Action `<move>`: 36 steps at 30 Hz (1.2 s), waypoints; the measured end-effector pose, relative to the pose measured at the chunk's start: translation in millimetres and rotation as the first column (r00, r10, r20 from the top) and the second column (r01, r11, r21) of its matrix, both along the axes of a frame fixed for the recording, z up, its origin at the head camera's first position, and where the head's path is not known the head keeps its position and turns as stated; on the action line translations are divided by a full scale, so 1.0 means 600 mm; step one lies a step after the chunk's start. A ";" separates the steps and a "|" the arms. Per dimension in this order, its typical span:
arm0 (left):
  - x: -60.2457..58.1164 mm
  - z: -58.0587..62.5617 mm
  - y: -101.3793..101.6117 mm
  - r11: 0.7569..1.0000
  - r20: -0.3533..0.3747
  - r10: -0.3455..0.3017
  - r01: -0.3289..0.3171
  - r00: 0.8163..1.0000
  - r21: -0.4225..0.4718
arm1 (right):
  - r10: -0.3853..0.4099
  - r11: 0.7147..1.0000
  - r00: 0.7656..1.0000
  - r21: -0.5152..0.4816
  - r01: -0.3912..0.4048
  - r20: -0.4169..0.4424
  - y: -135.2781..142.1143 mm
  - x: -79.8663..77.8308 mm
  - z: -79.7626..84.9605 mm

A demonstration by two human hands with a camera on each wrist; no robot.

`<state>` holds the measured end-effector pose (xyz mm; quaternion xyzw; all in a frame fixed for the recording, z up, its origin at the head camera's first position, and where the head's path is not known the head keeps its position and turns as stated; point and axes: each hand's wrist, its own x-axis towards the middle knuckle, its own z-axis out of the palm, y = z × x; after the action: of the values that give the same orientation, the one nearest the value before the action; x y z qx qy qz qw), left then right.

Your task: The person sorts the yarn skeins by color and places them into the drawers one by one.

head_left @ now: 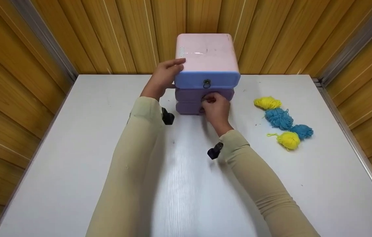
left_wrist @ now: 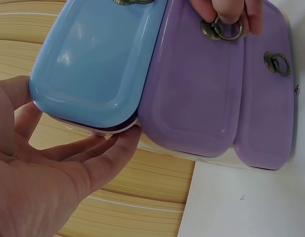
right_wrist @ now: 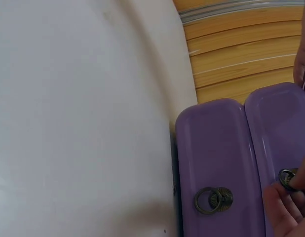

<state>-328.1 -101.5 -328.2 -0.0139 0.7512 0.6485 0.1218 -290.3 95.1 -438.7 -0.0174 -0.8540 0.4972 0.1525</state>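
Note:
A small three-drawer box (head_left: 208,52) with a pink top stands at the back of the table. Its upper drawer front (left_wrist: 98,59) is blue; the middle drawer (left_wrist: 194,84) and bottom drawer (left_wrist: 268,106) are purple. Each front carries a bronze-coloured ring pull. My left hand (head_left: 164,76) rests against the box's left side, fairly straight fingers touching its top edge and side. With thumb and fingers, my right hand (head_left: 217,108) pinches the middle drawer's ring pull (left_wrist: 230,32). All three drawers look closed. The bottom ring pull (right_wrist: 209,200) hangs untouched.
Two yellow yarn bundles (head_left: 288,140) and two blue yarn bundles (head_left: 279,118) lie on the white table (head_left: 84,148) to the right of the box. A wood-patterned wall (head_left: 133,36) rises close behind the box.

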 end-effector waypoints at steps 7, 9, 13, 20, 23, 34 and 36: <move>0.001 0.000 0.000 1.000 -0.003 0.000 0.000 1.000 0.008 | 0.025 0.978 0.986 -0.208 0.010 0.163 0.006 0.003 0.004; 0.001 0.000 0.001 1.000 -0.009 -0.003 0.003 1.000 0.016 | 0.032 0.970 0.982 -0.244 0.015 0.185 0.008 0.004 0.003; 0.002 0.001 0.003 1.000 -0.012 -0.004 0.004 1.000 0.020 | 0.048 0.957 0.979 -0.290 0.012 0.196 0.011 0.007 0.000; 0.002 0.003 0.002 1.000 0.001 -0.004 0.004 1.000 0.005 | 0.081 0.941 0.985 -0.337 -0.025 0.153 0.013 0.020 0.000; 0.002 0.004 -0.002 1.000 0.000 -0.001 0.001 1.000 0.005 | 0.094 0.940 0.985 -0.340 -0.038 0.148 0.013 0.025 0.001; -0.002 0.007 -0.002 1.000 -0.012 -0.007 0.007 1.000 0.007 | 0.125 0.944 0.977 -0.324 -0.063 0.175 0.022 0.040 0.005; -0.004 0.008 -0.001 1.000 -0.013 -0.010 0.010 1.000 0.005 | 0.126 0.943 0.976 -0.326 -0.063 0.177 0.024 0.042 0.005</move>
<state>-330.2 -101.8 -323.2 -0.0055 0.7504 0.6500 0.1200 -264.8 109.5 -436.0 -0.0493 -0.7730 0.6312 0.0393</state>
